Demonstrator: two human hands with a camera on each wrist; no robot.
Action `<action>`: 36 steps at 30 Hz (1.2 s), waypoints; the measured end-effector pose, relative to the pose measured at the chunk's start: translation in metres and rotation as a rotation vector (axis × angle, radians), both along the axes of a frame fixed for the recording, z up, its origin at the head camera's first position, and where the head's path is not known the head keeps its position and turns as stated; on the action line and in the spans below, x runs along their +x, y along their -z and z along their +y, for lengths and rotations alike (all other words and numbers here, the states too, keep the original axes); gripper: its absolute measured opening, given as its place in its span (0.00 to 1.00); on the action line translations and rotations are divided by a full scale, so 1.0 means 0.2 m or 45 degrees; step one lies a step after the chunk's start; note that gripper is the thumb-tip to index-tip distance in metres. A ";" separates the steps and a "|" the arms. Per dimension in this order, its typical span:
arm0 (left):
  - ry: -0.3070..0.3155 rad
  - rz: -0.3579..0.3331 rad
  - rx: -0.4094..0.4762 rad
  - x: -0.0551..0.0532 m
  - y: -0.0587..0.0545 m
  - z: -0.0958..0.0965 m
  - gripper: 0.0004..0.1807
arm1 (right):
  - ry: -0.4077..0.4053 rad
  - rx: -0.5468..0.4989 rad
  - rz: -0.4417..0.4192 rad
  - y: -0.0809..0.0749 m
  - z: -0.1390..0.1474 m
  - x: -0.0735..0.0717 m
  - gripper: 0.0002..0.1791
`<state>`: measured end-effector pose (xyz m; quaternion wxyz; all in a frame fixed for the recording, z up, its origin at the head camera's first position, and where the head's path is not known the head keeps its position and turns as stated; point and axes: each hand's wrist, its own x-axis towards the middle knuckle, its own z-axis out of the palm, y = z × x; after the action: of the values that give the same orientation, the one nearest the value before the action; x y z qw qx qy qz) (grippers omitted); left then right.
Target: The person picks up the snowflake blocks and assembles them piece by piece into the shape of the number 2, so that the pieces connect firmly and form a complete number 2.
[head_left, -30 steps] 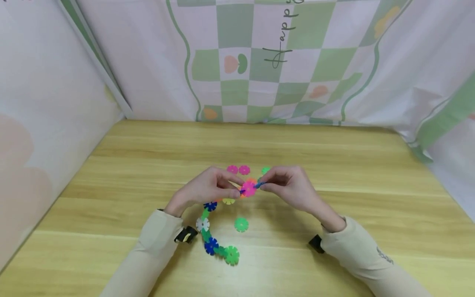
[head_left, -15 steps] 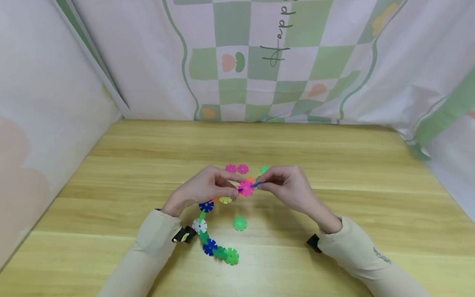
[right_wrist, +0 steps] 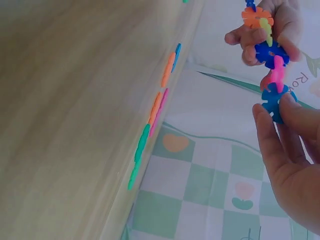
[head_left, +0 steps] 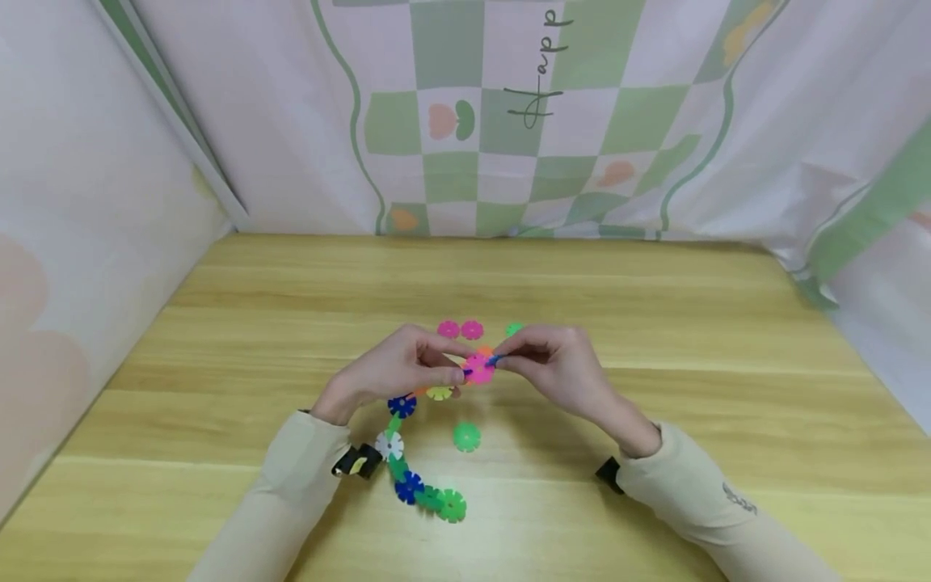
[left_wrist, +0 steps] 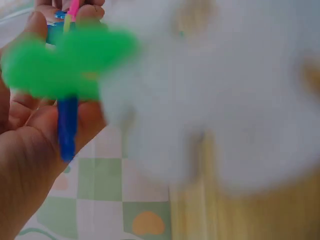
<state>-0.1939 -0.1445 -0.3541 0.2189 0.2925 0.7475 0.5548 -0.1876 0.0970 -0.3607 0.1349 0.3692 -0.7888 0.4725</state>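
A chain of slotted flower-shaped plastic discs hangs between my two hands. My left hand (head_left: 396,368) pinches it at a dark blue disc (right_wrist: 262,54). Joined to that is a pink disc (head_left: 479,369), whose far side meets a lighter blue disc (right_wrist: 271,102). Thumb and fingertips of my right hand (head_left: 563,368) pinch this blue disc. Behind the left hand the chain runs on through orange and yellow discs (head_left: 440,393), then curves toward me past a white disc (head_left: 389,445) to a green end disc (head_left: 452,506). In the left wrist view, the white disc (left_wrist: 245,110) blurs and covers much.
Loose discs lie on the wooden table (head_left: 655,323): a green disc (head_left: 467,436) inside the chain's curve, two pink discs (head_left: 461,330) beyond my hands, and others partly hidden by my right hand. A patterned curtain (head_left: 451,186) borders the table's far edge.
The right hand has edged a little left, bringing the blue disc closer to the pink one. Both hands keep their hold; the whole view has shifted slightly.
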 end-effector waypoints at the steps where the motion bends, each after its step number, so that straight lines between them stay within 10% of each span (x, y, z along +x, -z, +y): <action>1: 0.007 0.006 -0.002 0.00 0.00 0.00 0.18 | 0.002 -0.003 -0.022 0.00 0.00 0.00 0.08; 16: -0.153 0.291 -0.199 0.01 -0.01 0.02 0.19 | -0.018 -0.007 -0.206 0.02 -0.02 0.02 0.09; 36: -0.296 0.250 -0.219 -0.03 -0.03 -0.12 0.18 | 0.110 0.591 -0.414 0.04 0.08 -0.17 0.09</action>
<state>-0.1998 -0.1688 -0.3483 0.1034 0.2371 0.8388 0.4790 -0.2218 0.1137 -0.3681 -0.0614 0.2758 -0.9022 0.3260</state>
